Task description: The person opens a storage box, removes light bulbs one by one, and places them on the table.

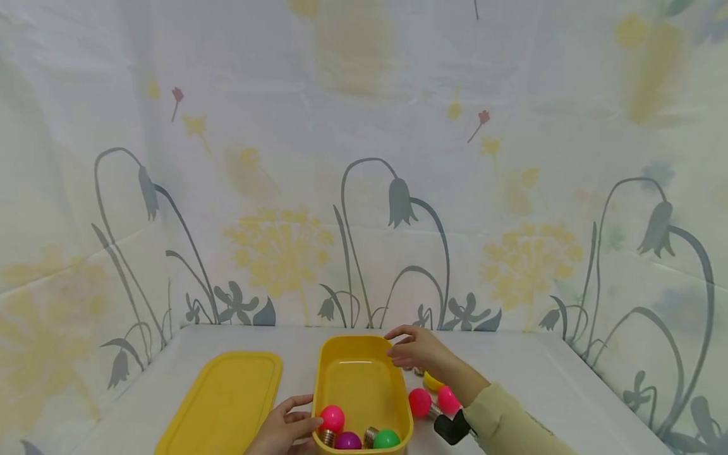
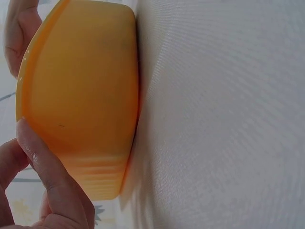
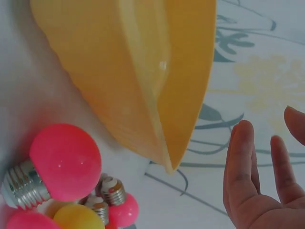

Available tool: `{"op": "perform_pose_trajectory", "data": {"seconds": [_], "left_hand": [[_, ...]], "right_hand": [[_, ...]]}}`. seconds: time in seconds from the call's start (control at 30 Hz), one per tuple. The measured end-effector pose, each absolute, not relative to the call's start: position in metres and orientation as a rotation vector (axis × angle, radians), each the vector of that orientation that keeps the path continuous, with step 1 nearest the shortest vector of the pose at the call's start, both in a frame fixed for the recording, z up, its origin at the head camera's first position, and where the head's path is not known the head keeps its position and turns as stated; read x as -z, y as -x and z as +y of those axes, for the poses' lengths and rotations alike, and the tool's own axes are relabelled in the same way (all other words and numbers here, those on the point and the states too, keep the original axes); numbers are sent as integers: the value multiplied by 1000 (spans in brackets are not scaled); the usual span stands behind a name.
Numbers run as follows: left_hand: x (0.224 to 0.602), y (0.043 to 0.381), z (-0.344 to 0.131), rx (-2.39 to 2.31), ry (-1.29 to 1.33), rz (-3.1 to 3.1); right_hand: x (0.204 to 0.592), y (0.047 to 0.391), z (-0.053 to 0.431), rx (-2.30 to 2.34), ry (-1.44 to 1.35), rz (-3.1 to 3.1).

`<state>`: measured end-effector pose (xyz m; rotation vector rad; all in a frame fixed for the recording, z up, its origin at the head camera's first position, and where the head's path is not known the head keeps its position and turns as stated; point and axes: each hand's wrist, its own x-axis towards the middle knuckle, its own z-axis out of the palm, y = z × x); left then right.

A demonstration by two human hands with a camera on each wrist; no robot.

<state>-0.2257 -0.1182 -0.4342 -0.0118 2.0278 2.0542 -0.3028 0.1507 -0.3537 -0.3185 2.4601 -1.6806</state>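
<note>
Yellow tub [image 1: 364,395], lower centre of head frame; long axis running up-frame. Left hand [image 1: 287,426]: nearer, touching its left rim; whether fingers pinch, cannot tell. Right hand [image 1: 423,354]: fingers spread, just beside upper-right corner.

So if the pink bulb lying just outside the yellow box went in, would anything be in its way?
Yes, the right wall of the yellow box stands between the pink bulb and the inside, so it would probably need lifting over. The yellow lid isn't on; it lies to the left.
</note>
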Motion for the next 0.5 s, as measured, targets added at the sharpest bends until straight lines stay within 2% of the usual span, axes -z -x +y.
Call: {"op": "perform_pose_trajectory", "data": {"seconds": [0.5], "left_hand": [[437, 228, -118, -2038, 23, 2047]], "right_hand": [[348, 309, 112, 1718, 447, 2347]]}}
